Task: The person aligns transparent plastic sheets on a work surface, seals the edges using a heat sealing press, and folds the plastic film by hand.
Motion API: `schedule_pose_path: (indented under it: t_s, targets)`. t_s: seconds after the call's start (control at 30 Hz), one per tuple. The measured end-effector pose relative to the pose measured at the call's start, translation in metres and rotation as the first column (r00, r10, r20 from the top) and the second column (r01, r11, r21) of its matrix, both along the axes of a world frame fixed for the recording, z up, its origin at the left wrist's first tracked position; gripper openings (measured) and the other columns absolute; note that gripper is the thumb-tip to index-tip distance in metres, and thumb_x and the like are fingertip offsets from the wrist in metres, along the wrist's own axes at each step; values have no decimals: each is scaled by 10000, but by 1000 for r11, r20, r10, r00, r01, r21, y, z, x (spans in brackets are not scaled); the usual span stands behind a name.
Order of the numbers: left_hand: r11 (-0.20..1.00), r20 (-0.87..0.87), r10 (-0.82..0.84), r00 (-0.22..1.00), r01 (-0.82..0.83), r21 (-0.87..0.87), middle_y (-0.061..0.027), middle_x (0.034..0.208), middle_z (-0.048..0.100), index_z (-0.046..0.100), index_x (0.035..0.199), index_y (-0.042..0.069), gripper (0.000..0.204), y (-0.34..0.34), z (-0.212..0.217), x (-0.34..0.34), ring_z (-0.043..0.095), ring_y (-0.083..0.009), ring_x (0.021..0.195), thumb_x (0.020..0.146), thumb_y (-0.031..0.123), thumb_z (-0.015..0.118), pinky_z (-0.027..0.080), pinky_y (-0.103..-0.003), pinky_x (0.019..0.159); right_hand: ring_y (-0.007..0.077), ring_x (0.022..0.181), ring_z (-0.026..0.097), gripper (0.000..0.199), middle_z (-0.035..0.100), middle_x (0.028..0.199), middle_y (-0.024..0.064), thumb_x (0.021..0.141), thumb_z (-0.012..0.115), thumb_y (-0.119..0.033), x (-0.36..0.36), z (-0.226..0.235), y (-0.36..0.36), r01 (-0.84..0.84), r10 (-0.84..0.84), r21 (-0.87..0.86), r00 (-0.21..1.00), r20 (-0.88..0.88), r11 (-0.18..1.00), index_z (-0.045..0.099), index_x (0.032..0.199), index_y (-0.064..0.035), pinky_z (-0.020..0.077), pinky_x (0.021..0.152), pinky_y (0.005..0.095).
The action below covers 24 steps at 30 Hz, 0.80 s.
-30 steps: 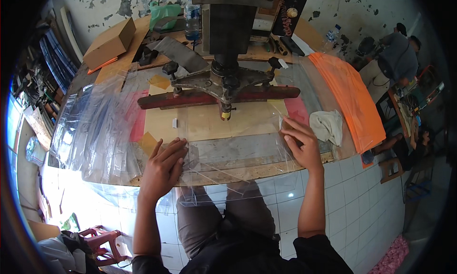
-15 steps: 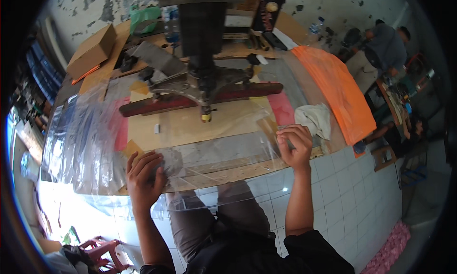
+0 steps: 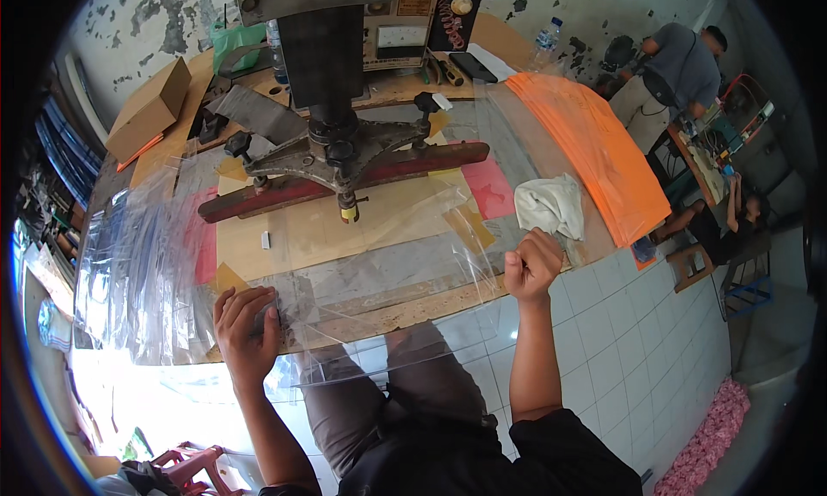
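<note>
At the table's near edge, my left hand (image 3: 245, 330) rests on a clear plastic sheet (image 3: 379, 302), fingers bent and thumb drawn in. Something small and dark shows between thumb and fingers, too hidden to name. My right hand (image 3: 533, 268) is a closed fist at the right front, just below a crumpled white cloth (image 3: 551, 208). Whether plastic is pinched in it does not show. The sheet spreads over a tan board (image 3: 319, 237) and hangs past the table edge above my legs. Over the board stands a press head with a long red-brown bar (image 3: 405, 170).
Folded orange sheets (image 3: 594, 151) lie along the right side. More clear plastic (image 3: 146, 280) covers the left. A cardboard box (image 3: 151, 108), a bottle (image 3: 546, 37) and a phone (image 3: 473, 67) sit farther back. Two people are at the right, one bending (image 3: 676, 65).
My right hand has gone from a raised pinch with fingers forward to a tight fist. My left hand stays on the sheet's near left. The whole view has shifted a little.
</note>
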<state>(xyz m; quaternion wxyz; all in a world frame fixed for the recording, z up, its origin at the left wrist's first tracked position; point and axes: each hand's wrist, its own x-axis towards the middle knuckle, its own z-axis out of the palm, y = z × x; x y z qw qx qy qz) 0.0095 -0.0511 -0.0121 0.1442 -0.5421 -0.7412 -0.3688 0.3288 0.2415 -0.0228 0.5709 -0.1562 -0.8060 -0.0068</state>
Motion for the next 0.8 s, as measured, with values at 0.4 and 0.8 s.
schedule_pose_path:
  t_s: [0.4,0.8]
  targets:
    - [1000,14,8,1000,-8,7,-76,1017,763,726,964,56,127,-1,-3,-1,704,-280,960,843,56,684,437,-477,1077,247,471,391,539,362,533,55,956,685,-276,-1,1,0,-10,12,-32,999,51,999,350,574,-95,272,481,379]
    - [1000,12,8,1000,-8,23,-70,1004,760,722,956,55,113,-2,-2,0,703,-277,953,849,63,686,443,-476,1067,245,470,385,535,353,533,54,956,681,-262,-2,2,-1,5,-2,-41,998,63,999,349,572,-92,271,481,379]
